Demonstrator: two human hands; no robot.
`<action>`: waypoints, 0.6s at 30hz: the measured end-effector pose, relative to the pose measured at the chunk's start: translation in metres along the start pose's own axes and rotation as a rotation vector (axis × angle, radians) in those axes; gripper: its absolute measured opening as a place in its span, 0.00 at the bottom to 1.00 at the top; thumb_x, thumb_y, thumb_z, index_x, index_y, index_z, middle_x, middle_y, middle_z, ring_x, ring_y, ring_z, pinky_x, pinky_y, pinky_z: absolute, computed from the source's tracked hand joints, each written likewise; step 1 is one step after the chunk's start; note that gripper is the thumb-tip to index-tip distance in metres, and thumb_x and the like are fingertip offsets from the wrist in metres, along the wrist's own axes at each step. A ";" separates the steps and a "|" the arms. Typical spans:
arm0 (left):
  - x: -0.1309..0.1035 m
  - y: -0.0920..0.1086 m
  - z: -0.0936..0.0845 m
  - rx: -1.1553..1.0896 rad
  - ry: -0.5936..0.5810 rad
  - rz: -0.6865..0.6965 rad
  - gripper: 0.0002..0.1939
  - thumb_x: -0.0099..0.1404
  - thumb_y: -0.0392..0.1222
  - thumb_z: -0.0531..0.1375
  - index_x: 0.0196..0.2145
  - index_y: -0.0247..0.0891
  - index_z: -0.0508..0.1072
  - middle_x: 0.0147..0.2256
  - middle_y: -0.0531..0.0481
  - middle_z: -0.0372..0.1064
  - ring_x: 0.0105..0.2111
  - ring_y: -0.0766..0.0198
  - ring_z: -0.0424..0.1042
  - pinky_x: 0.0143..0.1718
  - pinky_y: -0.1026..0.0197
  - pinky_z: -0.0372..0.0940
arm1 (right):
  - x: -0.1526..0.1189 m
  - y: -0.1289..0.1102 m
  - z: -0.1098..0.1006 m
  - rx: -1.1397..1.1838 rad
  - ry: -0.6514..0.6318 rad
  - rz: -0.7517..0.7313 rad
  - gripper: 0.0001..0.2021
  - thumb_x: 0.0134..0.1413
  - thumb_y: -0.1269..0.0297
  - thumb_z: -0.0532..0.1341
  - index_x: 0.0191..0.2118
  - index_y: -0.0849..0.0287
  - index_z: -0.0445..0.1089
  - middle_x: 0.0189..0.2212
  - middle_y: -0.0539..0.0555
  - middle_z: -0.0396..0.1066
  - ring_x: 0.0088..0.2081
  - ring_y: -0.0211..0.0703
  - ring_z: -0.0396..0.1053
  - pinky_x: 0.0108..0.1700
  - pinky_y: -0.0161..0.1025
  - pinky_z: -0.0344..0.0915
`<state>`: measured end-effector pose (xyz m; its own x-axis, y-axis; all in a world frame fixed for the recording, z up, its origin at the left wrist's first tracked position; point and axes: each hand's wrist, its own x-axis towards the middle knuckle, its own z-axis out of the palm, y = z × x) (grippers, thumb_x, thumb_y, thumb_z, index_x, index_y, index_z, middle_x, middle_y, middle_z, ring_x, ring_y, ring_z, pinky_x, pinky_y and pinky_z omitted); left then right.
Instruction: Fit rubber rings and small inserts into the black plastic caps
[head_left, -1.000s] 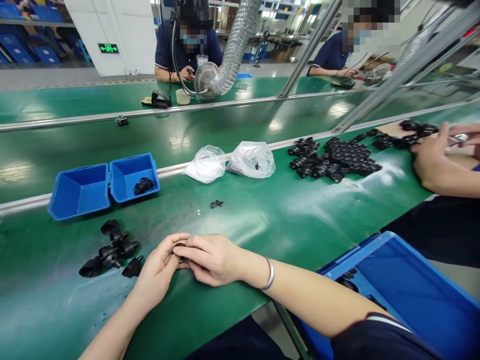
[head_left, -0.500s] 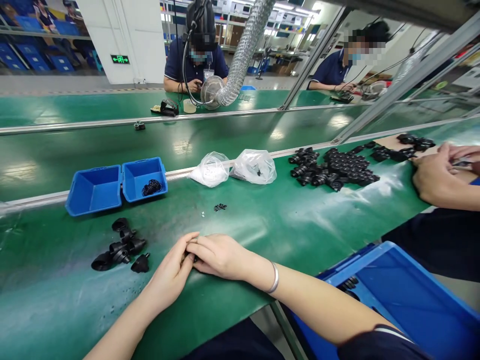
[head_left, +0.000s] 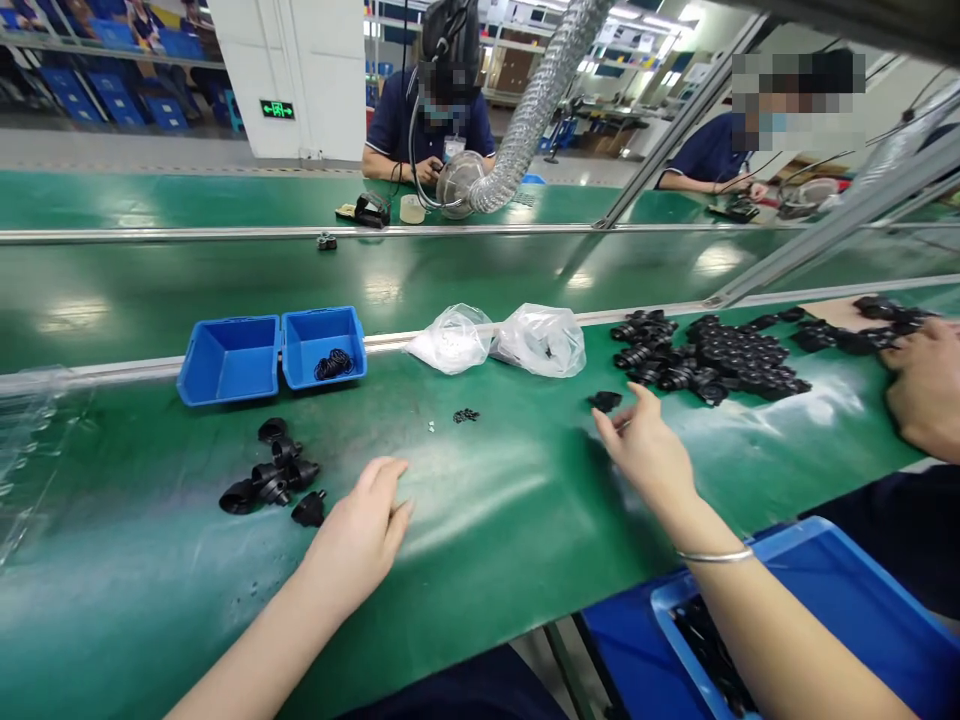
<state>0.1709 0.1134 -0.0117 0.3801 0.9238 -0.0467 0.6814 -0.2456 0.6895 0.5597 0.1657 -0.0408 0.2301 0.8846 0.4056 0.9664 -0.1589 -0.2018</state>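
Over the green table, my left hand has its fingers apart and holds nothing. Farther right, my right hand is open beside a single black part, its thumb and finger spread; no grip on the part shows. A small group of black cup-shaped parts lies left of my left hand. Beyond my hands are tiny black pieces and tiny pale pieces. A large pile of black parts lies beyond my right hand.
Blue bins stand at the back left, one holding black rings. Two clear plastic bags sit beside them. A blue crate is below the table edge. Another person's hand is at the right. People sit across the table.
My hands have separated and opened. My right hand has moved right, and a black part now lies by its fingers, short of the pile. The camera view has shifted slightly.
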 end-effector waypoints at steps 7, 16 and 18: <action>-0.018 -0.001 -0.041 0.879 0.124 -0.228 0.14 0.70 0.43 0.50 0.43 0.30 0.69 0.38 0.41 0.65 0.30 0.53 0.72 0.27 0.57 0.65 | -0.015 -0.108 0.001 0.475 -0.301 -0.493 0.08 0.65 0.61 0.54 0.42 0.57 0.68 0.36 0.56 0.71 0.35 0.44 0.71 0.39 0.40 0.70; -0.019 0.000 -0.040 0.849 -0.157 -0.327 0.08 0.69 0.36 0.51 0.42 0.33 0.67 0.38 0.43 0.64 0.28 0.57 0.73 0.24 0.61 0.63 | -0.021 -0.180 0.042 0.295 -0.268 -0.763 0.12 0.68 0.68 0.49 0.36 0.61 0.68 0.33 0.57 0.67 0.31 0.43 0.67 0.34 0.39 0.67; -0.017 0.002 -0.031 0.815 -0.176 -0.285 0.08 0.69 0.32 0.49 0.40 0.33 0.67 0.37 0.43 0.64 0.28 0.58 0.72 0.25 0.61 0.63 | -0.022 -0.175 0.042 0.328 -0.273 -0.725 0.11 0.67 0.68 0.50 0.36 0.61 0.68 0.33 0.57 0.67 0.31 0.44 0.68 0.34 0.40 0.67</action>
<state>0.1461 0.1063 0.0131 0.1722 0.9398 -0.2952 0.9739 -0.2075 -0.0923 0.3812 0.1928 -0.0517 -0.5118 0.7999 0.3134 0.7723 0.5881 -0.2400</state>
